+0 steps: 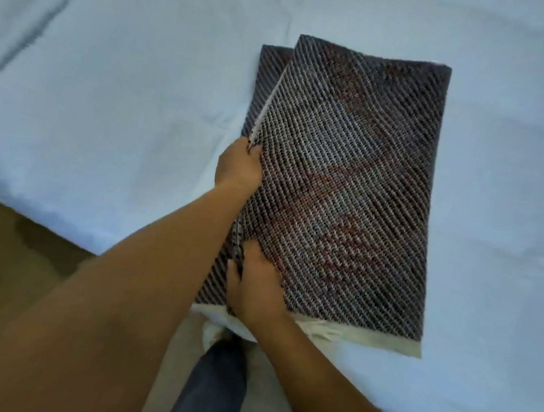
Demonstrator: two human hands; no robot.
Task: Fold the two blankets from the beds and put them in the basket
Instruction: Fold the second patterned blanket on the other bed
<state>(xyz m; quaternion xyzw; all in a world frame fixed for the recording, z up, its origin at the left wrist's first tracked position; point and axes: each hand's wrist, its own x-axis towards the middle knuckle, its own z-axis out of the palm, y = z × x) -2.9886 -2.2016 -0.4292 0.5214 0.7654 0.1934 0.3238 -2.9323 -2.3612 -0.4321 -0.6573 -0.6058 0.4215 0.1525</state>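
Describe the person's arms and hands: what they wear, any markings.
The left arm and right arm are bare, with no sleeves in view. The left hand and right hand wear no gloves, and no ring, watch or bracelet can be seen. One fingernail on the left hand looks dark, perhaps painted.

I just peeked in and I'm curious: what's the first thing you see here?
A dark woven blanket with reddish patches and a cream bottom edge lies folded in the middle of a pale blue bed sheet. Along its left edge, the left hand grips the top layer farther up, and the right hand grips it nearer the person.
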